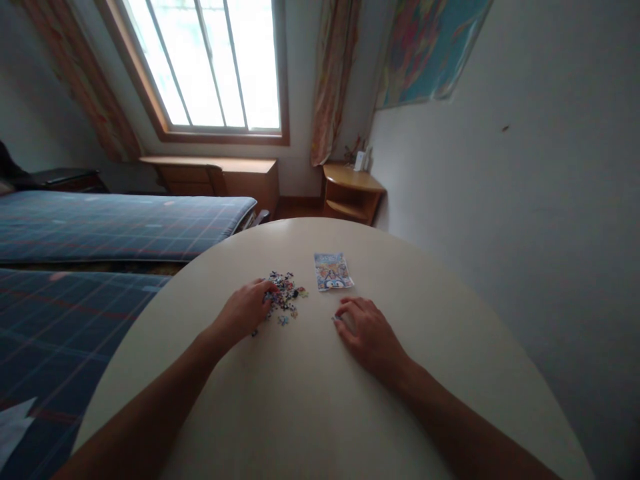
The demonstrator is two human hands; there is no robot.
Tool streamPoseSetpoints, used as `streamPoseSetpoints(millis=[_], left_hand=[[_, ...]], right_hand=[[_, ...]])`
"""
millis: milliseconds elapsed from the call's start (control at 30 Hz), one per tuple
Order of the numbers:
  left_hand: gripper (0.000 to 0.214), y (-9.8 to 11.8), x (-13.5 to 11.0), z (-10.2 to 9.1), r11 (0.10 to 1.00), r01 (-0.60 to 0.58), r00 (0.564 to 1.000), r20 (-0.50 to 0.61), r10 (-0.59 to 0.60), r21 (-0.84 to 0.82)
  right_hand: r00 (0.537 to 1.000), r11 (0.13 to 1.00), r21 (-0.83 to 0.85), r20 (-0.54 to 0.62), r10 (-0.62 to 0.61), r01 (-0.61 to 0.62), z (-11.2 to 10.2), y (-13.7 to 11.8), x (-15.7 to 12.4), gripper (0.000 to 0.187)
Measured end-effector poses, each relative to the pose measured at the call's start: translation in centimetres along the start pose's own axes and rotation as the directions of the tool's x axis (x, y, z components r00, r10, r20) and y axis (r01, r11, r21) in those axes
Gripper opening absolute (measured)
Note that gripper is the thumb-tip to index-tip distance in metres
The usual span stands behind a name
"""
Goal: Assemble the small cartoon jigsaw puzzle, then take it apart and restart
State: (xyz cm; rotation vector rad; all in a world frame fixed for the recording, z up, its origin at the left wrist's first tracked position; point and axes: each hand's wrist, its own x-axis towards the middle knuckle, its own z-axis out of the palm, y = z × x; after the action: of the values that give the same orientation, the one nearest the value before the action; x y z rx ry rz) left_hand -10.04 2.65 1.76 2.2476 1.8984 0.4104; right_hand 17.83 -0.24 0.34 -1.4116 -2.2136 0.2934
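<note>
A small heap of colourful jigsaw pieces (286, 291) lies near the middle of a round cream table (450, 313). My left hand (246, 308) rests at the heap's left edge, its curled fingertips among the pieces. Beside the heap, to the right, lies a small printed picture card (333, 271). My right hand (365, 331) lies palm down just below the card, fingers bent, fingertips on a tiny piece (336, 319) on the tabletop. Whether either hand grips a piece is hidden.
A plaid-covered bed (100, 227) runs along the table's left side. A white wall (525, 200) stands close on the right. Behind the table are a wooden corner shelf (350, 190), a low cabinet under the window (220, 175) and curtains.
</note>
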Motion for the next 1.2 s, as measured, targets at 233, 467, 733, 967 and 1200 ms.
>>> streamPoseSetpoints(millis=[233, 467, 733, 967, 1200], left_hand=[[0.029, 0.0, -0.1, -0.5, 1.0, 0.02, 1.0, 0.012, -0.02, -0.015], [0.029, -0.2, -0.2, -0.4, 0.999, 0.036, 0.999, -0.038, -0.037, -0.017], [0.03, -0.6, -0.2, -1.5, 0.997, 0.065, 0.997, -0.034, -0.067, -0.049], [0.032, -1.5, -0.1, -1.8, 0.997, 0.07, 0.993, -0.096, -0.068, 0.019], [0.023, -0.5, -0.1, -2.0, 0.984, -0.045, 0.99, -0.142, 0.02, -0.173]], right_hand=[[1.0, 1.0, 0.006, 0.006, 0.006, -0.006, 0.0, 0.0, -0.1, 0.011], [1.0, 1.0, 0.014, 0.005, 0.0, 0.0, 0.1, 0.1, -0.2, 0.011], [1.0, 1.0, 0.014, 0.024, -0.009, 0.008, -0.1, 0.1, -0.1, 0.012], [1.0, 1.0, 0.007, 0.029, -0.002, 0.002, -0.2, 0.0, -0.1, 0.014], [1.0, 1.0, 0.005, 0.031, 0.0, 0.0, -0.2, 0.0, 0.0, 0.015]])
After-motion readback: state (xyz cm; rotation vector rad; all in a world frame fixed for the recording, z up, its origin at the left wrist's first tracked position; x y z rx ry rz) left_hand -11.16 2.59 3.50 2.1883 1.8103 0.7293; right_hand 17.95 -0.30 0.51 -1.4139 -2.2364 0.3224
